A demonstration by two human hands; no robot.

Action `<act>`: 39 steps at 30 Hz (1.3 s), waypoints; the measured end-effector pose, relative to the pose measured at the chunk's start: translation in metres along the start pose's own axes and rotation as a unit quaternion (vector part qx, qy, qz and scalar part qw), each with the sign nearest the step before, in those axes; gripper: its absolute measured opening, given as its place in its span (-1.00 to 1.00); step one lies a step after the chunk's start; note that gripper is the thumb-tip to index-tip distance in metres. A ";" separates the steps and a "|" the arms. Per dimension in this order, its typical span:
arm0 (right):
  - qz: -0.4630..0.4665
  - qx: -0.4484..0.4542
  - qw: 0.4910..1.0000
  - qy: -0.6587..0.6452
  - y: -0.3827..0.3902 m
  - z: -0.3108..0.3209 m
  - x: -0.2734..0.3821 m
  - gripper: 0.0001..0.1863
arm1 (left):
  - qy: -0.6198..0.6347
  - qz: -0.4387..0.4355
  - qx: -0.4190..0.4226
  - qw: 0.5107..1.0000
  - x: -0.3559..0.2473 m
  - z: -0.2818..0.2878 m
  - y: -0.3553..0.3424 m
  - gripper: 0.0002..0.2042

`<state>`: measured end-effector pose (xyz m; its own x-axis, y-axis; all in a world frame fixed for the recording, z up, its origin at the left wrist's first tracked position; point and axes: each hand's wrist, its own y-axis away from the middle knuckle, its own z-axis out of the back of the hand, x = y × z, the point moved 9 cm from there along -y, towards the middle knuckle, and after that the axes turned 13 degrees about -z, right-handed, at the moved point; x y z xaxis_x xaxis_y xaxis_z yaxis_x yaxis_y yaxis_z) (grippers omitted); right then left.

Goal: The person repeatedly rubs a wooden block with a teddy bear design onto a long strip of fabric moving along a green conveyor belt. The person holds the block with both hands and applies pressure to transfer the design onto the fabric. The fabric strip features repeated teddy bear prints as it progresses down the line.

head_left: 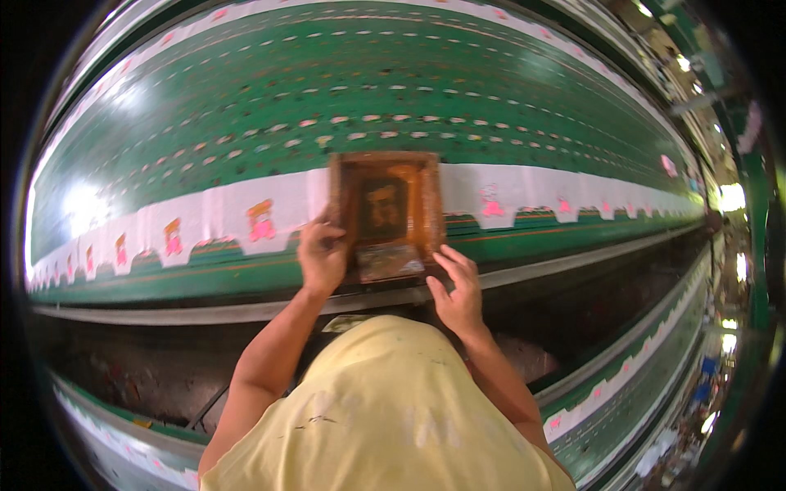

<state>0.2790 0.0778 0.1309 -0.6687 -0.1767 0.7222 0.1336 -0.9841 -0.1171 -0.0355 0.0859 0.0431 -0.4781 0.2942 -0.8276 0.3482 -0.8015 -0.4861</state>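
Observation:
A wooden screen-printing frame (335, 188), stained orange-brown, lies over a row of white fabric pieces on the long green table. Its mesh (385, 211) carries a small bear-shaped figure. A flat, shiny brownish piece (391, 262) lies across its near end; its kind is unclear. My left hand (322, 255) is closed at the frame's left side, with fingers curled against the edge. By the near right corner is my right hand (458, 288), thumb and fingers apart, fingertips at or against the wood. The fabric directly beneath the frame is hidden.
Left of the frame, fabric pieces (266, 214) bear pink-and-brown bear prints; those to the right (491, 196) show pink parts only. The green table (393, 61) has rows of pale marks. A metal rail (557, 266) edges its near side. Another printed table (606, 393) stands behind me.

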 end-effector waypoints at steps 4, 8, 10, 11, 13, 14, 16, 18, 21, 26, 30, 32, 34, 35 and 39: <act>-0.135 0.044 0.977 -0.158 0.005 0.018 -0.061 -0.50 | 0.027 -0.046 0.021 0.998 -0.039 -0.015 -0.002 -0.72; -0.136 0.056 0.970 -0.191 -0.003 0.041 -0.101 -0.51 | 0.028 -0.068 0.021 0.997 -0.067 -0.058 -0.003 -0.71; -0.118 0.057 0.977 -0.169 -0.008 0.062 -0.127 -0.51 | 0.041 -0.069 0.023 0.997 -0.072 -0.093 -0.001 -0.72; -0.120 0.056 0.977 -0.166 -0.010 0.075 -0.144 -0.50 | 0.058 -0.063 0.011 0.996 -0.070 -0.113 0.004 -0.72; -0.143 0.038 0.968 -0.203 -0.014 0.097 -0.169 -0.53 | 0.034 -0.047 0.023 0.998 -0.073 -0.151 0.011 -0.71; -0.132 0.032 0.971 -0.197 -0.016 0.109 -0.183 -0.53 | 0.036 -0.041 0.030 0.998 -0.071 -0.171 0.012 -0.70; -0.115 0.028 0.977 -0.177 -0.020 0.131 -0.206 -0.53 | 0.058 -0.014 0.028 0.998 -0.079 -0.204 0.016 -0.71; -0.107 0.029 0.976 -0.188 -0.026 0.148 -0.222 -0.53 | 0.094 0.001 0.011 0.996 -0.081 -0.228 0.021 -0.72; -0.108 0.038 0.971 -0.211 -0.029 0.167 -0.244 -0.53 | 0.100 0.048 0.011 0.994 -0.077 -0.248 0.032 -0.75; -0.074 0.090 0.961 -0.250 -0.030 0.175 -0.266 -0.52 | 0.206 0.131 -0.030 0.969 -0.062 -0.261 0.040 -0.78; -0.063 0.100 0.956 -0.269 -0.036 0.180 -0.269 -0.53 | 0.231 0.145 -0.053 0.961 -0.066 -0.261 0.039 -0.83; -0.069 0.101 0.953 -0.277 -0.032 0.183 -0.272 -0.54 | 0.233 0.153 -0.056 0.959 -0.070 -0.261 0.042 -0.83; -0.080 0.100 0.947 -0.295 -0.030 0.186 -0.274 -0.55 | 0.201 0.149 -0.044 0.967 -0.074 -0.260 0.046 -0.83; -0.088 0.098 0.942 -0.309 -0.030 0.187 -0.276 -0.56 | 0.187 0.147 -0.038 0.971 -0.075 -0.261 0.047 -0.83; -0.142 0.081 0.927 -0.337 -0.035 0.192 -0.280 -0.63 | 0.144 0.157 -0.027 0.977 -0.072 -0.259 0.049 -0.85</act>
<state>0.6020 0.1649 0.0635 -0.0919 0.1945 0.9766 0.1669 -0.9638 0.2077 0.2247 0.1603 0.0057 -0.0973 0.1794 -0.9789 0.4874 -0.8490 -0.2040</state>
